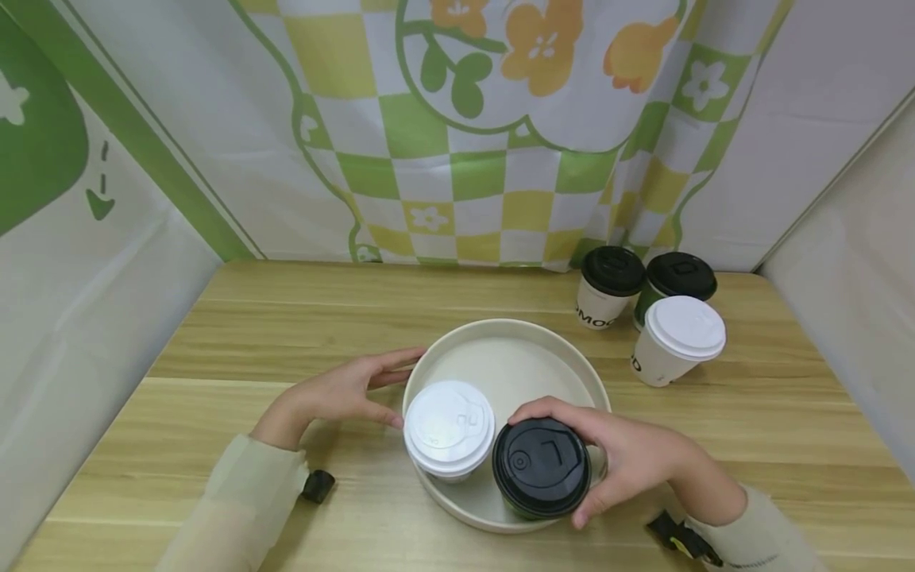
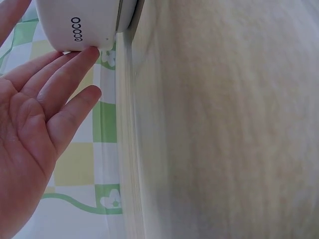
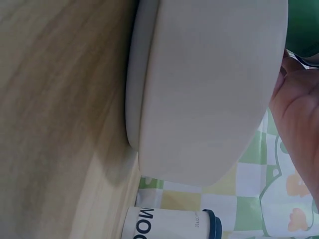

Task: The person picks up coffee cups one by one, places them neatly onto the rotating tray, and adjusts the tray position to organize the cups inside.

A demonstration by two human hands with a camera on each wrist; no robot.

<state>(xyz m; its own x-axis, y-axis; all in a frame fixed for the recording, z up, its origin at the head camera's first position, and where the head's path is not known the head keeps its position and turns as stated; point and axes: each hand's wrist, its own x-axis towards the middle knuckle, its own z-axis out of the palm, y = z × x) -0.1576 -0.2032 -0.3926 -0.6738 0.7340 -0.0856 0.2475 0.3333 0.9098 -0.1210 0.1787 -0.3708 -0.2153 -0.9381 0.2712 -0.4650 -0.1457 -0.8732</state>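
Note:
My right hand (image 1: 632, 453) grips a green paper coffee cup with a black lid (image 1: 542, 467), its thumb and fingers around the side. That cup is at the right front of a round cream tray (image 1: 522, 353); whether its base touches the tray is hidden. Beside it in the tray is a coffee cup with a white lid (image 1: 449, 425). My left hand (image 1: 343, 391) is at the tray's left side, fingers extended. In the left wrist view, its fingertips touch the tray wall (image 2: 79, 25), marked "ecoco". The right wrist view shows the green cup (image 3: 303, 25) above the tray rim.
Behind the tray on the right stand three more coffee cups: a white one with a black lid (image 1: 608, 290), a green one with a black lid (image 1: 679, 274), and one with a white lid (image 1: 675, 342). A checked curtain (image 1: 472, 183) hangs behind the wooden table (image 1: 286, 318).

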